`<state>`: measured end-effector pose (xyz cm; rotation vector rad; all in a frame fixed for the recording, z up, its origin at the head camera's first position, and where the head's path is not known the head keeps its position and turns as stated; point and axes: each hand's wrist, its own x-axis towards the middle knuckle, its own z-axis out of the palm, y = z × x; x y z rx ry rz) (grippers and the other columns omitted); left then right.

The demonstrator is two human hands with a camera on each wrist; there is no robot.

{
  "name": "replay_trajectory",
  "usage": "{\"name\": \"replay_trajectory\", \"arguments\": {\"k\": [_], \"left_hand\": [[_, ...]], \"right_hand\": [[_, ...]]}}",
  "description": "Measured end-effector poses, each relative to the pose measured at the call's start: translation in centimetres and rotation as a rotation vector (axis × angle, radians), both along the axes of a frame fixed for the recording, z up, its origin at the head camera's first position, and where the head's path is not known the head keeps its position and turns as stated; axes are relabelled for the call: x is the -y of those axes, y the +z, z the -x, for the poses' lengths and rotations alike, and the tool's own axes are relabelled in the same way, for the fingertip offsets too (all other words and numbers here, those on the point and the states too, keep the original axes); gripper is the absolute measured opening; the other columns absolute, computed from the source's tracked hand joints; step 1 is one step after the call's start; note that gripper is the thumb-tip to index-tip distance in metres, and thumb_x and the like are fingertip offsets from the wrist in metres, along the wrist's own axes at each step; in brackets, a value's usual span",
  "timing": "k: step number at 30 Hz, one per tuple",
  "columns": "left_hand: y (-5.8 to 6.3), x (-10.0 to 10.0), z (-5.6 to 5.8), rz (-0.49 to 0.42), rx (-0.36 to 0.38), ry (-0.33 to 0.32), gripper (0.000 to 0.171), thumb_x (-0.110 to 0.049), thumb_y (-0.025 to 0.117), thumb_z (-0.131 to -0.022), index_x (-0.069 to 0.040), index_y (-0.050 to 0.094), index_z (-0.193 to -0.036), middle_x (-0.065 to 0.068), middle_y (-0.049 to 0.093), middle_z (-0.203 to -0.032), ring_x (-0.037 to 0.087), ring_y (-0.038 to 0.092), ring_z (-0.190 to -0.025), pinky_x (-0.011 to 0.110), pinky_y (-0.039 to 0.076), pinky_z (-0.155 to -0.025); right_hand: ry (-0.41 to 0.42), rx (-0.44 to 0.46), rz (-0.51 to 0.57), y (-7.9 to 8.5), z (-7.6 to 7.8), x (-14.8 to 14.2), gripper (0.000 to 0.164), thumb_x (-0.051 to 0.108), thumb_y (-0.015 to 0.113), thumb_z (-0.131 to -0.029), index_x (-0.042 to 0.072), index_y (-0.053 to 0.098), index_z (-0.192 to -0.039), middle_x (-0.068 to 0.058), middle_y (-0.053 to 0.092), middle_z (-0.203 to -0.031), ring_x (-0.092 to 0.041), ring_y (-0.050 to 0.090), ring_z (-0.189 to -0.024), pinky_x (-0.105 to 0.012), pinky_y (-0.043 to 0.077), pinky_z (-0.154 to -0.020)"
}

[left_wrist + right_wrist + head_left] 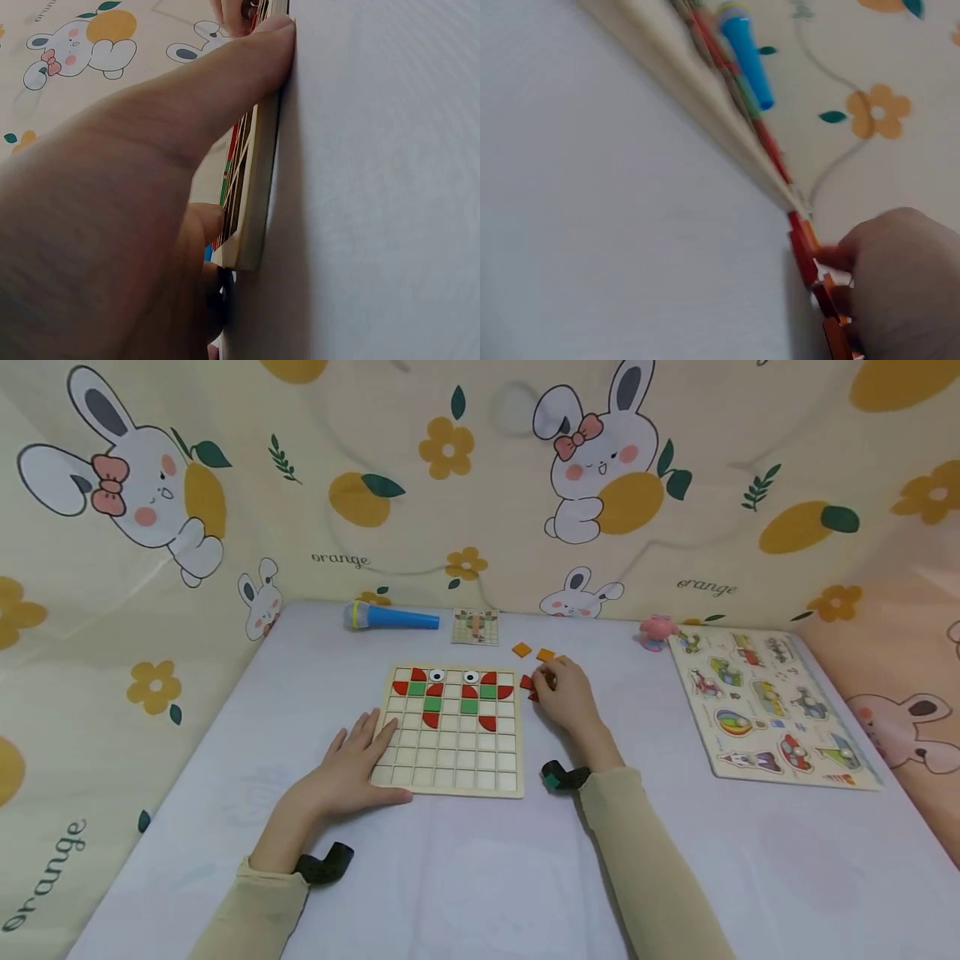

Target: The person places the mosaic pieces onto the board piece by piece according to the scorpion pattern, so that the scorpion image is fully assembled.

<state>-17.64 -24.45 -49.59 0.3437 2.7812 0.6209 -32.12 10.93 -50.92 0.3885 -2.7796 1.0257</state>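
A square wooden grid board (446,760) lies on the table, with red, green and eye-marked tiles in its upper rows. My left hand (348,772) rests at the board's left side with fingers spread. Its thumb (247,64) lies along the near edge in the left wrist view. Just off the board's upper right, my right hand (568,695) bends its fingers down to the loose red tiles (527,682). In the right wrist view a fingertip touches these tiles (803,251), but blur hides whether one is pinched. Orange tiles (522,649) lie just beyond.
Behind the board are a blue toy microphone (397,617) and a small pattern card (476,627). At the right lie a pink toy (657,632) and a picture puzzle board (772,710). A printed rabbit-and-orange cloth (480,510) hangs behind the white table (465,877).
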Motion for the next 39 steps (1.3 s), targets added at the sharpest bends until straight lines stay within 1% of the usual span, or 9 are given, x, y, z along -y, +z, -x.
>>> {"name": "replay_trajectory", "arguments": {"k": [3,5,9,16,20,25,30,34,39], "left_hand": [[-0.1,0.0,0.0,-0.003,0.000,0.000,0.120,-0.067,0.077,-0.084,-0.009,0.018,-0.171,0.023,0.001,-0.177,0.043,-0.001,-0.164,0.066,0.001,-0.129],[0.0,0.0,-0.1,-0.008,0.003,0.004,0.120,-0.067,0.078,-0.084,-0.009,0.018,-0.171,0.023,0.001,-0.177,0.043,0.000,-0.164,0.065,0.001,-0.129],[0.4,0.0,-0.2,-0.014,0.006,0.010,0.120,-0.066,0.078,-0.084,-0.009,0.019,-0.171,0.023,0.002,-0.177,0.043,0.000,-0.164,0.065,0.001,-0.129],[0.7,-0.1,-0.2,-0.020,0.006,0.015,0.119,-0.065,0.078,-0.083,-0.008,0.019,-0.170,0.024,0.003,-0.177,0.044,0.001,-0.164,0.066,0.001,-0.129],[0.6,-0.1,-0.2,-0.017,0.006,0.014,0.120,-0.066,0.078,-0.084,-0.008,0.019,-0.170,0.024,0.003,-0.177,0.044,0.001,-0.164,0.066,0.001,-0.129],[0.6,0.0,-0.2,-0.015,0.006,0.011,0.119,-0.066,0.078,-0.084,-0.008,0.019,-0.170,0.024,0.003,-0.177,0.044,0.001,-0.164,0.066,0.001,-0.129],[0.5,0.0,-0.2,-0.008,0.006,0.010,0.120,-0.067,0.077,-0.084,-0.008,0.019,-0.170,0.024,0.003,-0.177,0.044,0.001,-0.164,0.066,0.002,-0.129],[0.3,0.0,-0.2,-0.012,0.013,0.010,0.120,-0.067,0.077,-0.084,-0.009,0.019,-0.170,0.023,0.002,-0.177,0.044,0.000,-0.164,0.065,0.001,-0.129],[0.1,0.1,-0.1,-0.011,0.011,0.012,0.120,-0.067,0.078,-0.084,-0.010,0.018,-0.171,0.022,0.001,-0.177,0.042,-0.001,-0.164,0.065,0.000,-0.129]], "right_hand": [[0.053,-0.023,-0.015,0.0,0.2,-0.2,0.029,0.009,0.055,-0.103,0.003,0.076,-0.123,-0.019,0.063,-0.107,-0.031,0.052,-0.088,-0.041,0.040,-0.078],[0.077,-0.027,-0.043,-0.1,0.3,-0.3,0.032,0.008,0.055,-0.102,0.005,0.076,-0.125,-0.020,0.064,-0.110,-0.031,0.051,-0.088,-0.041,0.040,-0.077],[0.085,0.002,-0.046,0.0,0.4,-0.4,0.031,0.010,0.056,-0.101,0.005,0.078,-0.121,-0.019,0.064,-0.115,-0.031,0.053,-0.093,-0.041,0.042,-0.079],[0.120,0.049,-0.062,0.0,0.6,-0.9,0.038,0.015,0.066,-0.093,0.009,0.076,-0.129,-0.019,0.061,-0.120,-0.035,0.053,-0.104,-0.048,0.043,-0.089],[0.139,0.040,-0.076,0.0,0.5,-0.9,0.034,0.023,0.074,-0.095,0.008,0.077,-0.125,-0.020,0.061,-0.119,-0.035,0.054,-0.105,-0.051,0.043,-0.093],[0.134,0.046,-0.073,0.0,0.4,-0.8,0.031,0.026,0.075,-0.098,0.006,0.076,-0.122,-0.018,0.063,-0.118,-0.034,0.054,-0.104,-0.049,0.044,-0.092],[0.129,0.036,-0.043,-0.2,0.3,-0.7,0.030,0.024,0.072,-0.100,0.003,0.073,-0.122,-0.017,0.063,-0.116,-0.033,0.054,-0.102,-0.045,0.046,-0.088],[0.122,0.018,0.040,0.0,0.0,-0.4,0.031,0.023,0.073,-0.101,0.002,0.072,-0.123,-0.016,0.062,-0.111,-0.030,0.054,-0.098,-0.043,0.047,-0.084],[0.177,-0.040,0.114,0.7,-1.4,1.3,0.031,0.024,0.075,-0.101,0.003,0.073,-0.123,-0.015,0.063,-0.107,-0.028,0.052,-0.090,-0.040,0.042,-0.078]]}}
